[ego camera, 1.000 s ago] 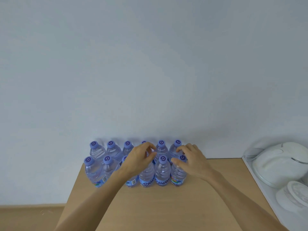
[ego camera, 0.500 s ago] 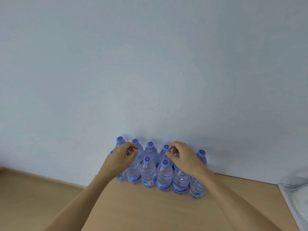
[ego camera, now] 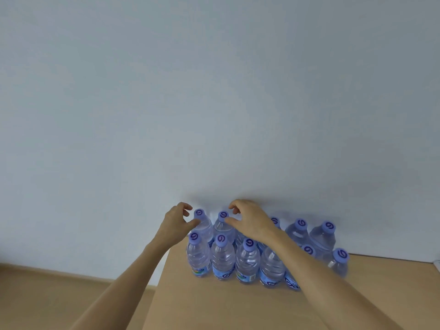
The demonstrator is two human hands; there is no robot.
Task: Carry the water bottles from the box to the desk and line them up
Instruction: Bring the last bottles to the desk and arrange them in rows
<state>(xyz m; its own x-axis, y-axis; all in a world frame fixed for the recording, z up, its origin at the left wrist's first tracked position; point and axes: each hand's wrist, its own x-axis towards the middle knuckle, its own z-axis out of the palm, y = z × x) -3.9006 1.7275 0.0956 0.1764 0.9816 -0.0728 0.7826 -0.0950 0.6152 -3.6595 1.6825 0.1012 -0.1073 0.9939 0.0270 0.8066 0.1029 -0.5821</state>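
Bottles (ego camera: 247, 256) upright, two rows, back of desk (ego camera: 214, 306) by wall. Left hand (ego camera: 175, 225), right hand (ego camera: 250, 222): fingers curled loosely near back-row caps, gripping nothing. Risk: forearm knocks front row over.

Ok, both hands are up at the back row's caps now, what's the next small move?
Probably draw both hands back: the left hand and right hand hover half-curled by the caps, and the bottles already stand in two rows on the desk.

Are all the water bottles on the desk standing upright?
Yes, every one of the water bottles stands on the desk with its purple cap up, in two rows against the wall.
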